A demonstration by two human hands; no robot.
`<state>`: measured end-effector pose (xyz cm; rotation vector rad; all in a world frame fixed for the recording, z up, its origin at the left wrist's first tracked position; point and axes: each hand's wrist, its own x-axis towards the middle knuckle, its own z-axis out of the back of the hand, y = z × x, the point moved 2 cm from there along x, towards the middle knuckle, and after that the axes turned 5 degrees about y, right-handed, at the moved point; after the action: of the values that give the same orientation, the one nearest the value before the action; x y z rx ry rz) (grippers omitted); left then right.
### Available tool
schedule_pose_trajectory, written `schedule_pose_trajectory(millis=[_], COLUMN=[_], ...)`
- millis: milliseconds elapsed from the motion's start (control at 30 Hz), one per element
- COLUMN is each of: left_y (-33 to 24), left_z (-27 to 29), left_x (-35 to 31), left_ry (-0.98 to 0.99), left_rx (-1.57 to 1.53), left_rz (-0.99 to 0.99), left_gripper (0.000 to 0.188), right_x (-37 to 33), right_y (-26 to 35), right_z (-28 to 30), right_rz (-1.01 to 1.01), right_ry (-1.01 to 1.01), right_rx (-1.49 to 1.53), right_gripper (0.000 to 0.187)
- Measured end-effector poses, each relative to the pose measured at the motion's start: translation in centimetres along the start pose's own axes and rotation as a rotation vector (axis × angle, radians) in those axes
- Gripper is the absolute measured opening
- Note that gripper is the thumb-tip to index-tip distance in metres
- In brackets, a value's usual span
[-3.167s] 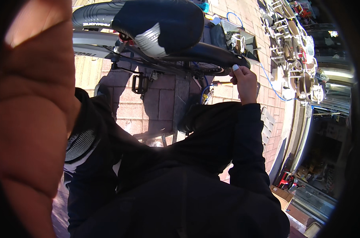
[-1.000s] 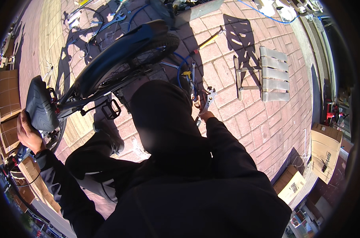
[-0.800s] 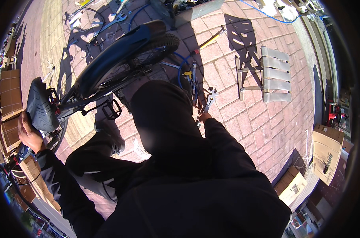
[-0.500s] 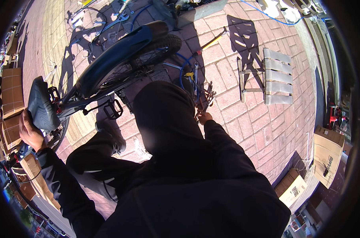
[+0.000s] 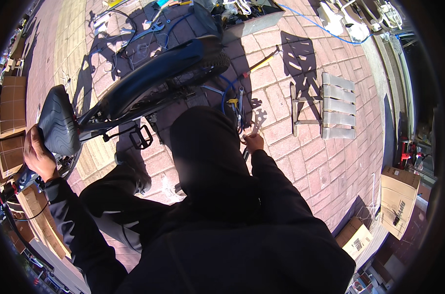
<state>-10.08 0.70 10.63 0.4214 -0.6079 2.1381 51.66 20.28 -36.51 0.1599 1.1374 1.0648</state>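
Observation:
A bicycle with a thick dark blue frame [image 5: 151, 68] leans across the upper left. My left hand [image 5: 40, 156] is pressed along the side of its dark wavy-patterned saddle [image 5: 58, 122], fingers stretched along the edge. A black pedal [image 5: 141, 136] shows below the frame. In my right hand [image 5: 254, 142], closed, is the near end of a flat metal multi-spanner [image 5: 258, 120] with notches and holes. Beside it on the paving lie a silver wrench [image 5: 240, 100] and a yellow-handled tool [image 5: 233, 102]. Dark cloth hides the area between my hands.
A low stool with grey slats [image 5: 339, 105] lies at the right. Cardboard boxes stand at both sides, one [image 5: 400, 202] at the lower right. An adjustable wrench [image 5: 151, 29], cables and a tool tray [image 5: 249, 27] are at the far side. A yellow-and-red tool [image 5: 261, 62] lies on the bricks.
The multi-spanner has turned in my right hand, so its flat face now catches the light. The saddle has tilted slightly, with my left hand still against it. The view has shifted a little.

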Motion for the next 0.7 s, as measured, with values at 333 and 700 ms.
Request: schedule_pose_trajectory(millis=[333,700], left_y=[-1.8,-3.2], left_z=[-0.2,0.0], left_x=[0.2,0.2], left_ry=[-0.019,-0.039], left_rx=[0.026,0.1], left_rz=[-0.025,-0.077], left_gripper=[0.049,0.049], right_x=[-1.9,3.7], right_y=[10.8,14.3], right_z=[2.8,-3.4], right_rz=[-0.009,0.443], right_ry=[0.525,0.42], right_rx=[0.497,-0.592], right_gripper=[0.082,0.043])
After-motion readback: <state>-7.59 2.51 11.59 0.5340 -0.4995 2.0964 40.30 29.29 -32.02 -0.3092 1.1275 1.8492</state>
